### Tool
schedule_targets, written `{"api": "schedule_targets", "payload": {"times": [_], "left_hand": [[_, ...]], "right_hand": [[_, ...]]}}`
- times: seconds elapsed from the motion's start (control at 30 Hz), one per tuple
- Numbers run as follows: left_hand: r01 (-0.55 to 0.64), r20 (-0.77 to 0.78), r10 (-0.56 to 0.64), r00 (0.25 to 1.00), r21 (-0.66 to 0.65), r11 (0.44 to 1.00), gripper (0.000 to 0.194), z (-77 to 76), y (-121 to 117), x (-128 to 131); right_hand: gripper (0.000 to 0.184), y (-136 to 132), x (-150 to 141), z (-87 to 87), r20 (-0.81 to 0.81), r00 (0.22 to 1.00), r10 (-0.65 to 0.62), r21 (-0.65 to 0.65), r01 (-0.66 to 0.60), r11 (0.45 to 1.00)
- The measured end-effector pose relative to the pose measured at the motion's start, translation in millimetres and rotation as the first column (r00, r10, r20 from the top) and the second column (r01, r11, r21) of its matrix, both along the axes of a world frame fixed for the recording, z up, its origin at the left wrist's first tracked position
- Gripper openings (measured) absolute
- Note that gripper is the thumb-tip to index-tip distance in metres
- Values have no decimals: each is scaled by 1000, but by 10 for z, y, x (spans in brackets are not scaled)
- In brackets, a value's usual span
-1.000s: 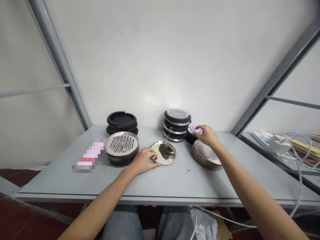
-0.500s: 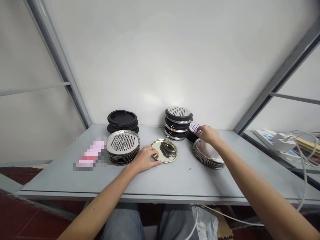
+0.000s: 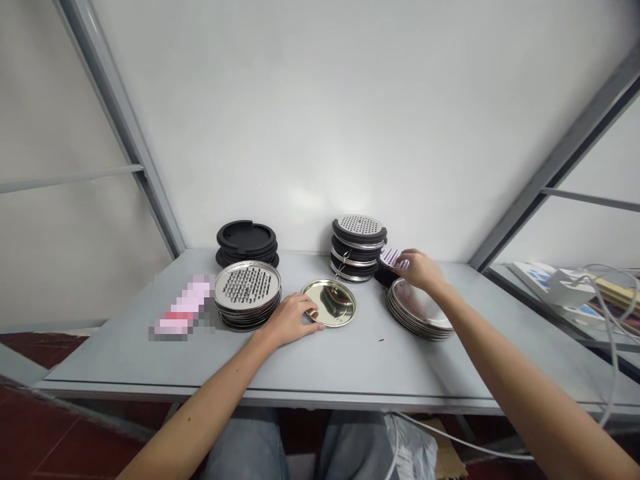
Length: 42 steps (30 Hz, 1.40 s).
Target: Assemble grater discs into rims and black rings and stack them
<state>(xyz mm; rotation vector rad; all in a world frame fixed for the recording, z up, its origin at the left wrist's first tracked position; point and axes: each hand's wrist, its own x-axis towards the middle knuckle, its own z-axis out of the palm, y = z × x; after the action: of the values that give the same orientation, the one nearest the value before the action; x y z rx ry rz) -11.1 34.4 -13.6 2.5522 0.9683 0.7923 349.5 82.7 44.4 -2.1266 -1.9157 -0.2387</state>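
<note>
Left fingers touch 1 shiny plate; right fingers are at 1 black container.

So the table runs across the lower half of the frame. Left of centre there's a stack of grater discs with a stack of bases right behind it. Dead centre is a lone plate, left hand at its left edge. Behind that, slightly right, stands a taller stack. Just right of it sits a tub, right hand over its right side, and a pile of plates in front.
</note>
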Motion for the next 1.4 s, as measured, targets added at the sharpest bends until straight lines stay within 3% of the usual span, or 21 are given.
{"api": "schedule_targets", "payload": {"times": [0.23,0.5,0.63,0.77,0.87,0.93,1.03,1.13,1.23,1.33,1.4], "left_hand": [[-1,10,1,1000,-2,1000,24,-6,4,-4],[4,22,-4,1000,-13,1000,22,1,-7,-4],[2,20,-2,1000,-5,1000,23,-2,-3,-3],[1,11,-1,1000,-1,1000,22,-4,-1,-3],[5,13,-5,1000,-2,1000,22,-9,-4,-5],[3,18,-3,1000,-6,1000,23,-13,-5,-6],[-2,22,3,1000,-11,1000,23,-12,-8,-5],[3,28,-2,1000,-16,1000,21,-3,-7,-4],[25,36,-24,999,-32,999,20,5,0,-13],[30,30,-28,999,-61,998,22,21,-6,-28],[-8,40,12,999,-106,994,28,40,-25,-33]], "right_hand": [[26,10,97,17,-96,993,69,152,-54,987],[21,73,110,12,-210,971,114,124,-89,988],[26,62,168,67,-388,915,113,148,-59,987],[34,-2,333,151,-646,755,111,174,4,985],[41,-120,513,231,-839,508,195,258,55,965],[39,-252,625,291,-881,379,284,315,22,949],[33,-514,695,370,-873,325,363,362,-64,930],[38,-759,574,399,-879,297,374,348,-137,927],[48,-885,285,353,-884,276,377,320,-230,919],[47,-899,-70,246,-929,120,350,296,-326,898],[47,-882,-305,167,-944,83,320,263,-399,879]]}}
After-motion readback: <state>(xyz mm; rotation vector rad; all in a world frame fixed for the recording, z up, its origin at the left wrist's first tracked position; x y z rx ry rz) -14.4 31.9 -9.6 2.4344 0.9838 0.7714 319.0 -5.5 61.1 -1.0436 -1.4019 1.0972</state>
